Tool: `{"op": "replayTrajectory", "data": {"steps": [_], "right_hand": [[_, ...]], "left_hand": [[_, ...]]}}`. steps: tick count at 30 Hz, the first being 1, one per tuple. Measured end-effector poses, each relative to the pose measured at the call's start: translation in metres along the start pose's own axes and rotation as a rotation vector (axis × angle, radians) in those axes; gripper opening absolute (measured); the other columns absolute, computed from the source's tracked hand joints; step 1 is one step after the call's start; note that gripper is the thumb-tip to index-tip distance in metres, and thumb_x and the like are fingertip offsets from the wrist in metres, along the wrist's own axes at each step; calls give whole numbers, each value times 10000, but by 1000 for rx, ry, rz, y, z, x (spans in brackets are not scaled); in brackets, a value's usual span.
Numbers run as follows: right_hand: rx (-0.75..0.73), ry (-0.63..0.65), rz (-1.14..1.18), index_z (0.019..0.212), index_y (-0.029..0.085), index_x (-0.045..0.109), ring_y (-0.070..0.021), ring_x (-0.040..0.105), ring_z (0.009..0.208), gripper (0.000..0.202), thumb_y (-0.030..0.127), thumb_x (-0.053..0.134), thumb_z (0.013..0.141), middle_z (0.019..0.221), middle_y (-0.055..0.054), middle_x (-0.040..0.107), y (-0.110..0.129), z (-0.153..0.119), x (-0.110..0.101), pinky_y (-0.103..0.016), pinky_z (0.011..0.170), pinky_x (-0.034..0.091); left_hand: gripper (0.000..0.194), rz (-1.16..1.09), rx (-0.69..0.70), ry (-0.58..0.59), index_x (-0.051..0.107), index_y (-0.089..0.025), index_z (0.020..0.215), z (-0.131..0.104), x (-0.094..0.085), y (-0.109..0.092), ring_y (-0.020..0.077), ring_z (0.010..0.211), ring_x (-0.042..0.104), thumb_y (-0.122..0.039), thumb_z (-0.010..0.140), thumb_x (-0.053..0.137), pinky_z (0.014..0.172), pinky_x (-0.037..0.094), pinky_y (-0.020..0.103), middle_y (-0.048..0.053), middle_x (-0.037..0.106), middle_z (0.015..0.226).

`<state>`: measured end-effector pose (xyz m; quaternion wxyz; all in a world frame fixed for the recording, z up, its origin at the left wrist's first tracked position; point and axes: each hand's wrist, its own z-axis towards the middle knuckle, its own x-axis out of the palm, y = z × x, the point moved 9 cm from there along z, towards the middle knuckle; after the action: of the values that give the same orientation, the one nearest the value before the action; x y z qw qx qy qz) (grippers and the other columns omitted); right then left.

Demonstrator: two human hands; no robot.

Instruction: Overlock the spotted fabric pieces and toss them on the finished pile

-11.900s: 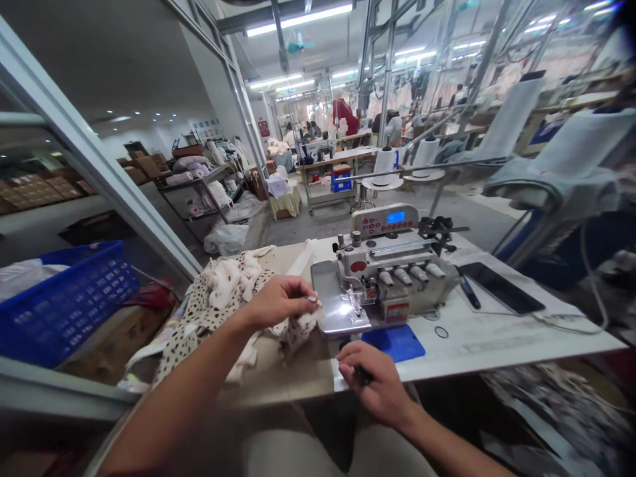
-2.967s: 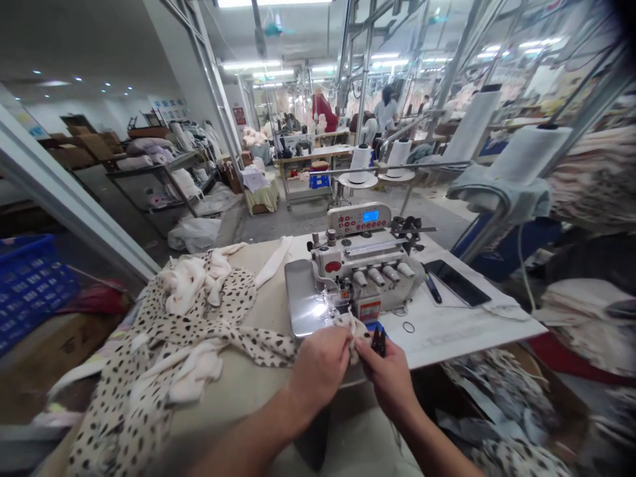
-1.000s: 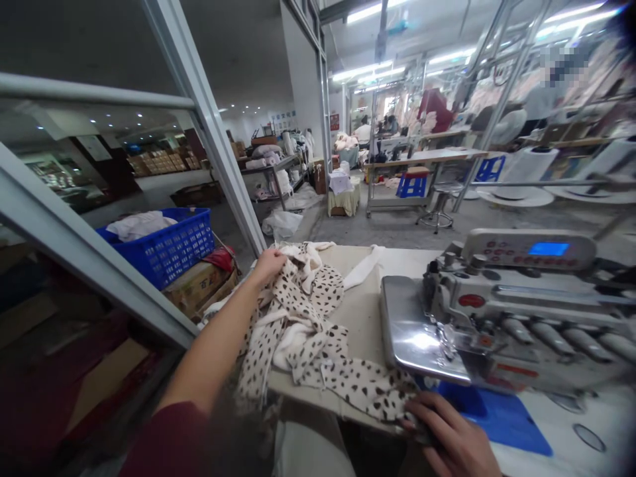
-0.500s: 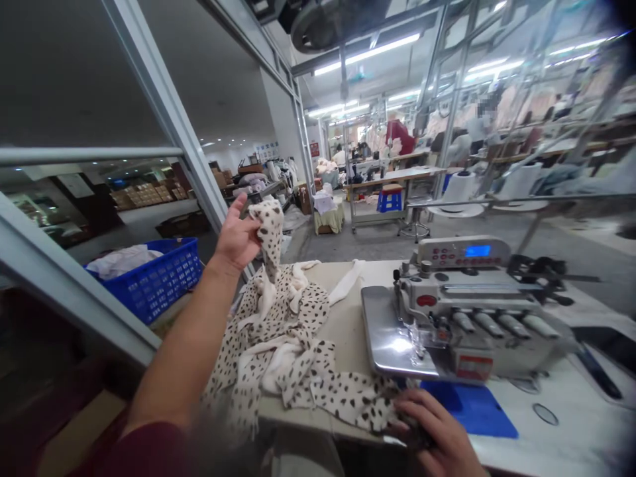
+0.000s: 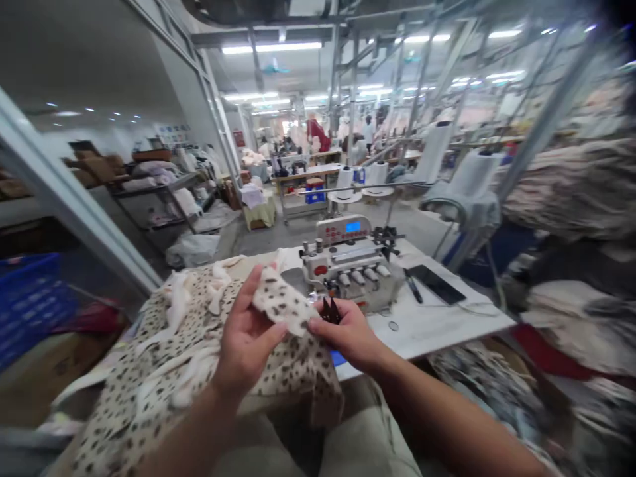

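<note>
Between my hands is a raised end of cream fleece fabric with dark spots. My left hand is closed on its left side, thumb on top. At its right edge, my right hand pinches the cloth with thumb and finger. Dark thread snips also sit in the right hand, their two pointed tips upward. More of the spotted cloth lies heaped over the table's left side and hangs off the front edge. Just beyond my hands stands an overlock sewing machine with a lit blue display.
A black phone and a dark pen-like tool lie on the white table at the right. Thread cones stand behind the machine. A blue basket is at the left; stacked fabric rises at the right.
The view has swung right. My left hand has come down from holding the cloth up high, and my right hand has risen from the table edge; both now meet at the cloth.
</note>
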<state>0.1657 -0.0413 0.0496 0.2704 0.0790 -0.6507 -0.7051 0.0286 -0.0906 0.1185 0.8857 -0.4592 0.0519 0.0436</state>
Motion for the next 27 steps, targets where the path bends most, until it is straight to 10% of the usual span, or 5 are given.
{"op": "replayTrajectory", "data": {"steps": [10, 18, 22, 27], "right_hand": [[-197, -141, -777, 885, 157, 764, -162, 634, 730, 164, 256, 644, 831, 792, -7, 726, 90, -26, -128, -272, 696, 491], [-253, -400, -1130, 916, 86, 748, -193, 658, 841, 276, 270, 546, 876, 893, -92, 703, 47, -57, -220, -341, 808, 490], [-279, -546, -1216, 930, 132, 738, -279, 645, 931, 210, 217, 629, 773, 1032, -139, 662, 6, -79, -214, -460, 862, 504], [-351, -273, -929, 1082, 221, 704, -242, 656, 976, 242, 220, 642, 848, 1124, -104, 663, -18, -90, -119, -347, 775, 551]], "left_hand": [[766, -86, -70, -185, 316, -335, 1541, -44, 2, 25, 301, 1302, 553, -261, 859, 657, 982, 578, 437, 108, 310, 1621], [618, -98, -270, -87, 438, -253, 1486, -91, 33, 77, 213, 1050, 684, -293, 902, 636, 950, 585, 374, 153, 582, 1387], [464, 32, -353, -91, 574, -223, 1379, -110, 40, 102, 208, 1043, 696, -289, 921, 613, 990, 565, 377, 138, 616, 1360], [469, 395, -186, 91, 565, -258, 1386, -114, 64, 90, 219, 1119, 670, -191, 922, 568, 1032, 536, 392, 92, 682, 1275]]}}
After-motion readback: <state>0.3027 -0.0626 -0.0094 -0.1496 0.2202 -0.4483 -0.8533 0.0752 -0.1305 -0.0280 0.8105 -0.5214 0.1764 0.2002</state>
